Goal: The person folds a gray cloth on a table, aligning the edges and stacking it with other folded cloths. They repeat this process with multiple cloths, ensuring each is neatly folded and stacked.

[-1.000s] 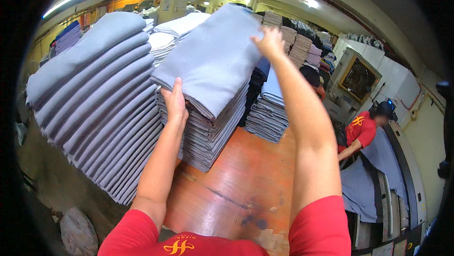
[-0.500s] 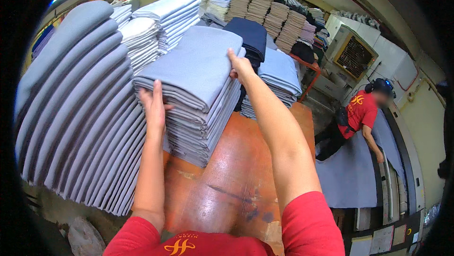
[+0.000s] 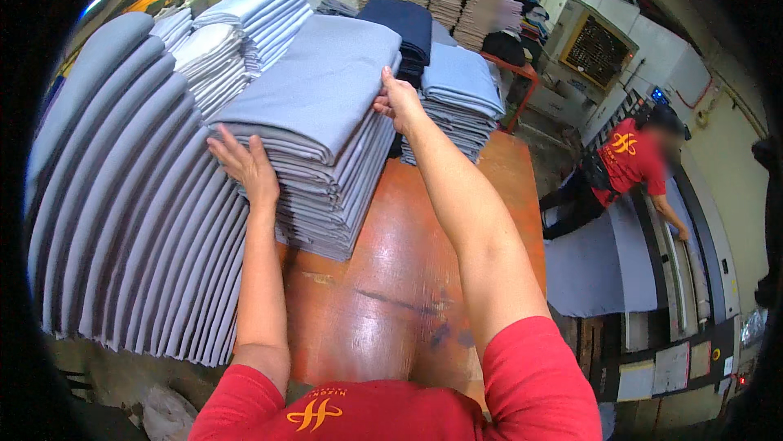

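Plainly one gray cloth stack [image 3: 322, 115], far left on one counter [image 3: 440, 233], left hand [image 3: 248, 170] against it, fingers spread, right hand [image 3: 400, 103] at its right edge, finger grip unclear, one blue pile [image 3: 462, 82] right

Orange table [image 3: 391, 253] — grey stack [image 3: 314, 143], blue stack [image 3: 461, 86]

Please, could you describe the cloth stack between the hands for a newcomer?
Find the orange table in the middle. On its left part, between the left hand and the right hand, rises a stack of folded grey-blue cloth. Its flat folds set it apart from the curved grey-blue layers on its left, its colour from the navy stack beyond.
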`<move>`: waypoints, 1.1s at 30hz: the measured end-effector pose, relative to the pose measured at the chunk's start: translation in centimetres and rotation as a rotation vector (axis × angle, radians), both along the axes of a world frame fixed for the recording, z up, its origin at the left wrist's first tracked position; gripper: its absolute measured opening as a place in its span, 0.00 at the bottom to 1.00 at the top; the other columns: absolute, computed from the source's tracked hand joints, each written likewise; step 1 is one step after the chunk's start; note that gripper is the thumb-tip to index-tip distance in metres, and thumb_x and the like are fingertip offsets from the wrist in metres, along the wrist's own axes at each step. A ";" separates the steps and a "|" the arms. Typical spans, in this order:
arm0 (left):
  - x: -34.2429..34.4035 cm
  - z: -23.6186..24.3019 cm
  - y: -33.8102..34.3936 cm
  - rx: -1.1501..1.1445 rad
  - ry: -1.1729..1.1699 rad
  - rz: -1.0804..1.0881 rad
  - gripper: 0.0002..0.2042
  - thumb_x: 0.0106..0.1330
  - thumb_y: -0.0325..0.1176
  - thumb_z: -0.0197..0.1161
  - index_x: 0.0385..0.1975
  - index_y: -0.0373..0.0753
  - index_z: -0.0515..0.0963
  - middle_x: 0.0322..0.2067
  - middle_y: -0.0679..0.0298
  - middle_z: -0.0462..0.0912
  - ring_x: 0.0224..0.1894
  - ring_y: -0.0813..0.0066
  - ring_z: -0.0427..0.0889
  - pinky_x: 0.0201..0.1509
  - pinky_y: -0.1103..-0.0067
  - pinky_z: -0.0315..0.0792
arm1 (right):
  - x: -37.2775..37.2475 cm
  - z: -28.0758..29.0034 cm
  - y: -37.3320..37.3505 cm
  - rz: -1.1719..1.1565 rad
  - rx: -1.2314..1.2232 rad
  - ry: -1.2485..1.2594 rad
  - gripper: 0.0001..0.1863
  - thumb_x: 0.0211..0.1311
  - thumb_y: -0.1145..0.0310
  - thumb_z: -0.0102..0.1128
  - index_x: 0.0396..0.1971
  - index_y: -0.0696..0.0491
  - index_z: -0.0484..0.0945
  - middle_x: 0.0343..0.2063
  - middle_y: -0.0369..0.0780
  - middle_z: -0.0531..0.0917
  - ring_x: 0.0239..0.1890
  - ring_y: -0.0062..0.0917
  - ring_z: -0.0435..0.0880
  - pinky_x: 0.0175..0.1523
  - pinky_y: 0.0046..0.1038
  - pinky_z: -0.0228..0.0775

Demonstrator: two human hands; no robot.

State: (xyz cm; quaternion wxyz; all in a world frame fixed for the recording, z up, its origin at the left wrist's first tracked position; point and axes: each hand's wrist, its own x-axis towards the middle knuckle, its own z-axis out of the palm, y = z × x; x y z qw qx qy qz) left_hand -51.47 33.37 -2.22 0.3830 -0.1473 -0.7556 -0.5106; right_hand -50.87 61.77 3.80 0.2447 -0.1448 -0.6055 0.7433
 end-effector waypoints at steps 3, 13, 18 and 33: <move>4.0 -3.2 0.9 0.025 0.077 -0.182 0.39 0.70 0.57 0.41 0.70 0.38 0.35 0.69 0.42 0.26 0.72 0.44 0.26 0.71 0.53 0.31 | 5.1 -3.8 0.8 0.013 0.240 0.007 0.32 0.62 0.40 0.52 0.46 0.58 0.70 0.35 0.42 0.78 0.29 0.23 0.81 0.33 0.22 0.74; 36.1 -23.3 -0.4 -0.776 -0.469 -0.996 0.43 0.60 0.46 0.60 0.70 0.37 0.44 0.70 0.42 0.34 0.72 0.45 0.33 0.71 0.53 0.32 | 59.3 -33.3 0.0 -0.767 0.013 -0.282 0.13 0.65 0.64 0.58 0.41 0.57 0.74 0.33 0.37 0.80 0.36 0.22 0.79 0.39 0.22 0.73; 43.0 -23.9 1.1 -1.260 -0.263 -1.072 0.37 0.64 0.51 0.53 0.68 0.37 0.52 0.70 0.44 0.42 0.73 0.49 0.35 0.69 0.46 0.31 | 94.2 -39.5 -7.4 -1.634 -0.221 -0.211 0.11 0.63 0.66 0.60 0.42 0.54 0.74 0.31 0.38 0.78 0.28 0.22 0.77 0.32 0.25 0.74; 59.5 -25.9 27.2 -1.189 -0.431 -0.536 0.34 0.68 0.54 0.41 0.68 0.36 0.52 0.70 0.49 0.45 0.72 0.47 0.35 0.69 0.44 0.29 | 115.6 -52.3 -22.2 -1.399 -1.112 -0.481 0.07 0.62 0.64 0.55 0.27 0.50 0.72 0.20 0.35 0.72 0.19 0.22 0.70 0.22 0.25 0.62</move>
